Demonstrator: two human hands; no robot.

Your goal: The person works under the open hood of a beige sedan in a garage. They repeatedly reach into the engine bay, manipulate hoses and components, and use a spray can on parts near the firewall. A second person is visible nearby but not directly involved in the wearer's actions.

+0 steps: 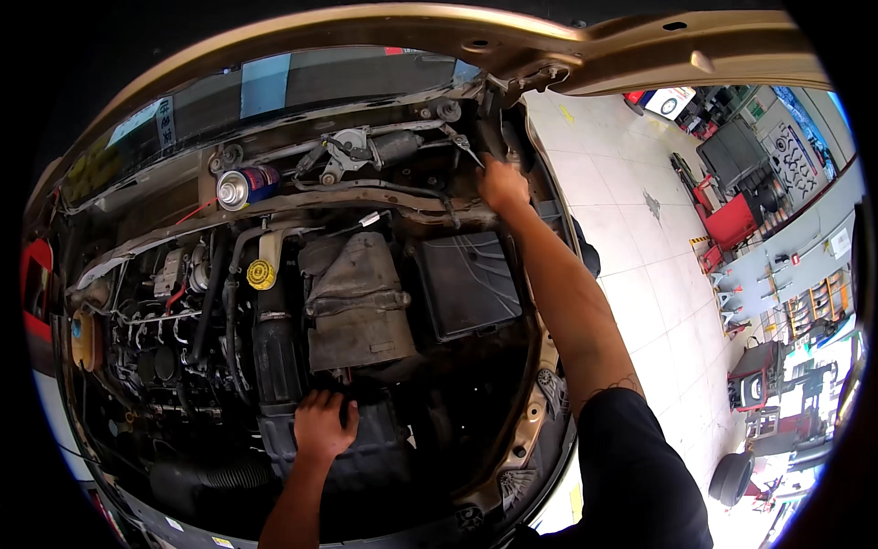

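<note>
My right hand (503,185) reaches to the far right corner of an open engine bay, its fingers closed around a slim metal hand tool (468,150). The tool's tip meets the right end of the wiper linkage (430,142); its exact kind is too small to make out. Left of there sits the wiper motor (395,146). Flat on the black air filter box (366,448) near the front lies my left hand (325,425), fingers stretched out and holding nothing. Between the hands are a battery under a worn cover (361,306) and a black fuse box lid (468,284).
An aerosol can (233,190) with a red straw lies in the cowl, left of the wiper motor. A yellow cap (261,274) tops a filler neck. Overhead spans the raised gold hood (412,20). Tiled floor (631,238), red equipment (732,220) and a tire (732,478) are at right.
</note>
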